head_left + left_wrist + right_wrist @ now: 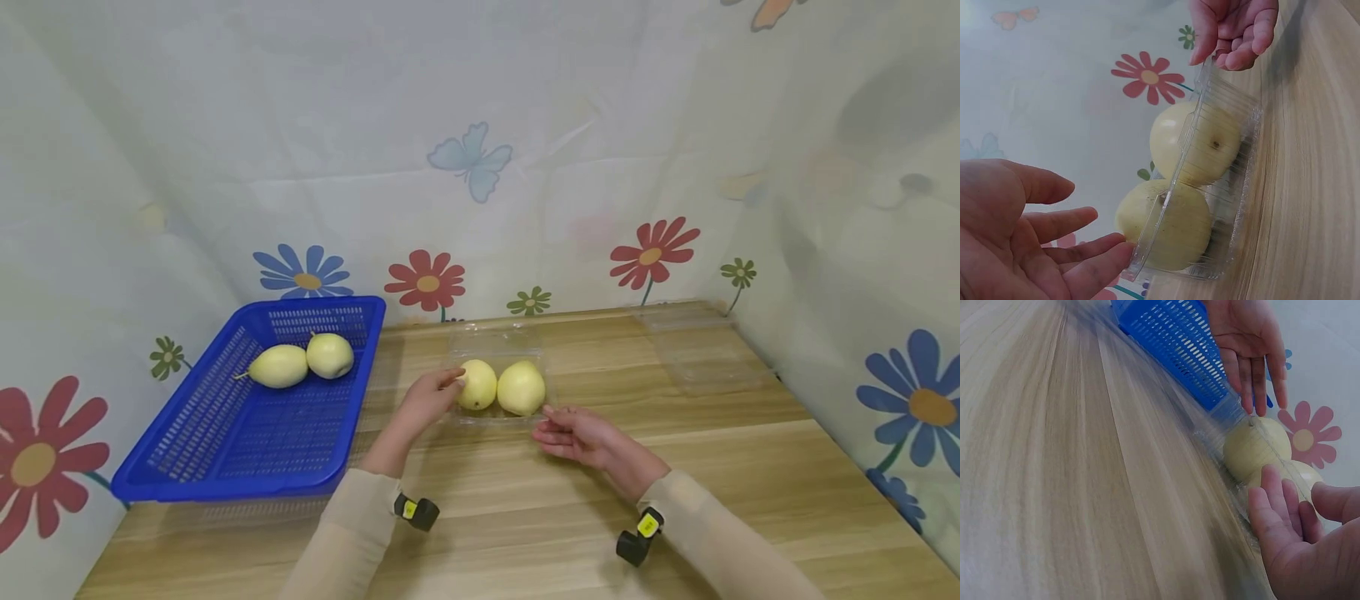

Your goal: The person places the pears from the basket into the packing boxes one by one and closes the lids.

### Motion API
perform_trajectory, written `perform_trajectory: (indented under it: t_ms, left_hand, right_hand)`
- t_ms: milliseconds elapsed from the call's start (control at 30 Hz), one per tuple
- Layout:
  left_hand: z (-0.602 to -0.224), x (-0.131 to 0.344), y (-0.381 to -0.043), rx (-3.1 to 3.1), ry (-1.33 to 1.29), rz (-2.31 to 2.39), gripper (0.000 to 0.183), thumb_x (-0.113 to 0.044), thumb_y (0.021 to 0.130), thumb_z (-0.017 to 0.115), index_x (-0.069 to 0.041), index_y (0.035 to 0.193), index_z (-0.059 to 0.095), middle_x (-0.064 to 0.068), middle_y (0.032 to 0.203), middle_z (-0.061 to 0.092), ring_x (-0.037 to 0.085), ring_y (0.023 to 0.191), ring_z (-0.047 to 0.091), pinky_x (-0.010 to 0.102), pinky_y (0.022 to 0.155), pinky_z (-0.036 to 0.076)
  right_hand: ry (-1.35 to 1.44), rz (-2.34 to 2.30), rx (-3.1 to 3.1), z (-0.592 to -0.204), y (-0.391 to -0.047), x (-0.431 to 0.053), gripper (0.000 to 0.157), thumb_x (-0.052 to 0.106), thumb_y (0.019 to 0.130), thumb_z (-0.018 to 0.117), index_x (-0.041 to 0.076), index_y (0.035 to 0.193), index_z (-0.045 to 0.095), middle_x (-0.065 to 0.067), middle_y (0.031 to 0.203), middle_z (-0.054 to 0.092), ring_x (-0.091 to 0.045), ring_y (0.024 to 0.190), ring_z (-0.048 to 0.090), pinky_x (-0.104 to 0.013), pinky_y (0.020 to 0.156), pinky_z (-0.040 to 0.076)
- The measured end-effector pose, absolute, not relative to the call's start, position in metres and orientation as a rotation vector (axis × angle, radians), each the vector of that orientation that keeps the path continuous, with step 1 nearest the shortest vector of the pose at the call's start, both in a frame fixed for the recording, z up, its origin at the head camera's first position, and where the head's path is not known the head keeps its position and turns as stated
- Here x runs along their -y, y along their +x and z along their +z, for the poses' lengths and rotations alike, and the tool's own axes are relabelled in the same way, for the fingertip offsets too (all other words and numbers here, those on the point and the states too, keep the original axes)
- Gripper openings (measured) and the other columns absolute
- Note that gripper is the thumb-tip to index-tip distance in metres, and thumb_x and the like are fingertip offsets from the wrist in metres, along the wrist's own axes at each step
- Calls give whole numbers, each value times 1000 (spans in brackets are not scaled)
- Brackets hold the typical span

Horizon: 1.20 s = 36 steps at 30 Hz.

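Observation:
Two yellow pears, a left pear and a right pear, sit side by side in a clear plastic clamshell box, whose lid stands open at the back. My left hand is at the box's left side; in the left wrist view its fairly straight fingertips touch the rim. The right hand is at the front right corner, palm turned inward. Its thumb and loosely bent fingers lie close to the rim, apart from each other in the right wrist view.
A blue plastic basket stands on the left, with two more pears inside near its back. Another clear plastic container lies at the back right of the wooden table. A flower-printed cloth hangs behind the table.

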<state>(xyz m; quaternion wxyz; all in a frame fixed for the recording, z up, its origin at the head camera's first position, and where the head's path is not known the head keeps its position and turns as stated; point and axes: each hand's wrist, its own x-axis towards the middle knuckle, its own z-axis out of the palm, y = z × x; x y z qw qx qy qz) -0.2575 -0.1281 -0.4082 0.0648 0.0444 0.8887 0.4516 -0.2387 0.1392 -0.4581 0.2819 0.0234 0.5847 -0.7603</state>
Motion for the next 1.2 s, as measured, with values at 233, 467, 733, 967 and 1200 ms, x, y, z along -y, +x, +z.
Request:
perform_trajectory:
  t_ms: [233, 467, 733, 967, 1200]
  left_hand:
    - [-411, 130, -254, -2631, 143, 1450, 43, -18, 105, 53, -2, 145, 56, 25, 131, 65, 35, 103, 69, 33, 82, 60]
    - [-407, 136, -243, -2390, 142, 1739, 43, -13, 105, 50, 3, 145, 52, 28, 138, 60, 41, 125, 61, 47, 104, 57]
    - [-391, 145, -216, -2079, 134, 1904, 50, -16, 108, 43, 7, 152, 36, 29, 142, 52, 23, 116, 65, 36, 103, 57]
    - [-388, 151, -193, -1913, 36, 1970, 53, -16, 107, 42, 4, 154, 29, 15, 135, 54, 12, 111, 62, 35, 104, 55]
    - [-404, 158, -180, -1783, 53, 1960, 57, -18, 109, 35, 9, 156, 18, 19, 141, 49, 13, 111, 60, 40, 108, 53]
  right_hand:
    - [75, -2021, -1599, -456, -241, -141, 14, 15, 109, 45, 6, 110, 56, 2, 85, 70, -7, 83, 74, -27, 86, 63]
    - [36, -1859, -1711, -454, -242, -153, 24, 25, 109, 47, 4, 111, 58, 1, 94, 70, -9, 90, 73, -27, 85, 62]
    - [64, -1726, -1875, -436, -244, -186, 48, 27, 109, 42, -9, 141, 38, -7, 114, 62, -10, 96, 69, -38, 94, 61]
    - [15, -1584, -2047, -408, -251, -208, 57, 25, 110, 33, -14, 151, 26, -28, 140, 48, -35, 127, 56, -50, 109, 52]
    - [-68, -1498, -2136, -377, -267, -206, 63, 24, 111, 37, -7, 160, 14, -32, 167, 15, -50, 154, 19, -65, 124, 28]
